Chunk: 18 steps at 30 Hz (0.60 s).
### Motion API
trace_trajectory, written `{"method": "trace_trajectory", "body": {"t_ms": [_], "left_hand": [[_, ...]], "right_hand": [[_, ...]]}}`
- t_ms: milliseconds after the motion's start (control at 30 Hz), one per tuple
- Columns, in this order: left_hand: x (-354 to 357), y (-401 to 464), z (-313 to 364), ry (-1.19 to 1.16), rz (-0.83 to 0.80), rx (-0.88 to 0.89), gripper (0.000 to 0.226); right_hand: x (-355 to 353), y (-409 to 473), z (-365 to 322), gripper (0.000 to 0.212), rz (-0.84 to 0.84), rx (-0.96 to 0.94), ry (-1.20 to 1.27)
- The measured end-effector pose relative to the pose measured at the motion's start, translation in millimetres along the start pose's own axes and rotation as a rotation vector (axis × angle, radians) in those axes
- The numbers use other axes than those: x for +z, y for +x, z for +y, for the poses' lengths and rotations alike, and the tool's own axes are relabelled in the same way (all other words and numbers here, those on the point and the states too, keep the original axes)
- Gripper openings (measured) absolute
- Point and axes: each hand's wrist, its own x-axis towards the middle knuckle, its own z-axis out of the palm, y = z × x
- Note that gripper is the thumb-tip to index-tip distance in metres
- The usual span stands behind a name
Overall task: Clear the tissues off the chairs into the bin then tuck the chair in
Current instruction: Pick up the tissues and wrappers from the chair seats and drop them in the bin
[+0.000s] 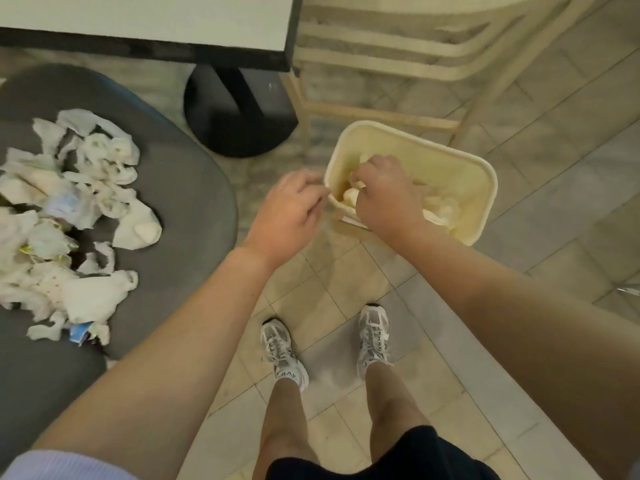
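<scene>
Café-like dining area: pedestal table (156,26), wooden chair (398,64), tiled floor (346,289).

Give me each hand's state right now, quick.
Left hand: fingers curled at the bin rim, apparently gripping it.
Right hand: inside the bin, gripping tissues.

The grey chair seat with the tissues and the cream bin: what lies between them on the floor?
In the head view, only bare tiled floor separates the grey chair seat from the bin; the left hand hovers above that gap, at the bin's rim.
</scene>
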Motion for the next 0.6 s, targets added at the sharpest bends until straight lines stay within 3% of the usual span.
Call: {"method": "trace_trajectory", "body": {"t_ms": [167, 400, 500, 600], "left_hand": [[-34.6, -44.8, -51.2, 0.062, 0.049, -0.099, 0.022], [-85.9, -117.1, -125.8, 0.043, 0.092, -0.177, 0.030], [-99.5, -142.4, -162.9, 0.027, 0.090, -0.243, 0.033], [-105.2, -160.7, -192.4, 0.035, 0.066, -0.288, 0.036]], "right_hand": [[30.7, 6.5, -72.1, 0.028, -0.070, -0.108, -0.006], [79.6, 10.5, -172.5, 0.032, -0.290, -0.153, -0.013], [106.3, 15.4, -210.4, 0.046, -0.310, -0.170, 0.015], [133.3, 21.5, -232.7, 0.038, -0.364, -0.156, -0.014]]}}
